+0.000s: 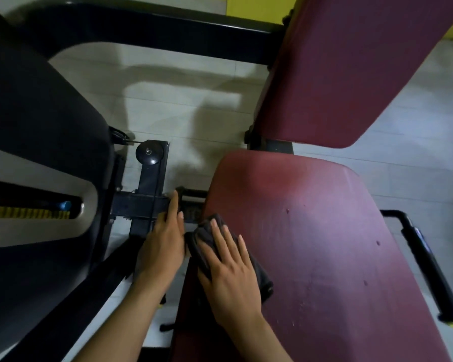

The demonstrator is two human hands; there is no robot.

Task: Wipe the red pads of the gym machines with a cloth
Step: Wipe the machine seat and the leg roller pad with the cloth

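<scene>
Right hand (228, 273): fingers straight and slightly spread, pressing flat on the cloth (203, 235)
Cloth: dark and bunched, on the left edge of the seat pad (311, 244)
Left hand (165, 241): fingers straight and together, holding nothing, just beside the cloth, over the black frame (139, 205)
Seat pad: red, with small marks
Back pad (338, 74): red, beyond the seat pad
</scene>
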